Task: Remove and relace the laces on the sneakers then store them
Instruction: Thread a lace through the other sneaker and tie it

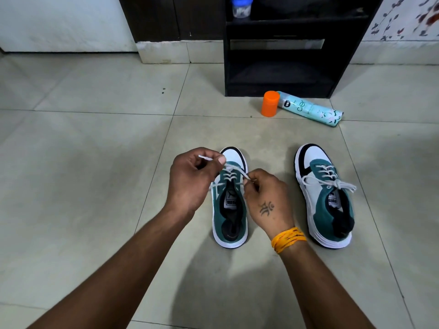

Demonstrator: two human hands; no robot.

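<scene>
Left hand (190, 179) fingers pinched white lace end (206, 157); right hand (267, 200) fingers pinched other end over teal-and-white sneaker (230, 205), frame centre. Risk: uneven pull, lace slipping from eyelet.

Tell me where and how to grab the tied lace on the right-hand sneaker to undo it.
Pinch a free end of the bow, coming from above. The sneaker stands upright on the floor, laces facing up, and the loose end trailing toward its right side lies clear of the eyelets, so it likely pulls free.
</scene>
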